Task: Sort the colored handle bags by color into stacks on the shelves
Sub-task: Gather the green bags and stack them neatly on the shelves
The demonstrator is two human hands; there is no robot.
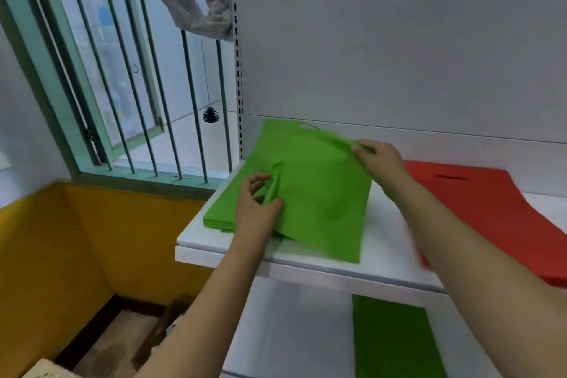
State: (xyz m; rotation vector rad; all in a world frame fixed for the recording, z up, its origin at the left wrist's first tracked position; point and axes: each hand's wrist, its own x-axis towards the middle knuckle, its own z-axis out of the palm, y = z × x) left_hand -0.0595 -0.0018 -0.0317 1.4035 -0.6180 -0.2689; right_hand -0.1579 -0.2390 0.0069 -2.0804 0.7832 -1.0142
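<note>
At frame centre, the left hand (257, 205) pinches a fold of the top green bag (316, 190) on the green stack (214, 218); farther back, the right hand (379, 158) grips its far edge. Skewed, it could slide off the shelf (214, 252).

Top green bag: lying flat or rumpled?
Rumpled. The top green bag has a raised fold pinched by the left hand; the right hand lifts its edge.

Bright window daylight, perhaps motion-blurred.
</note>
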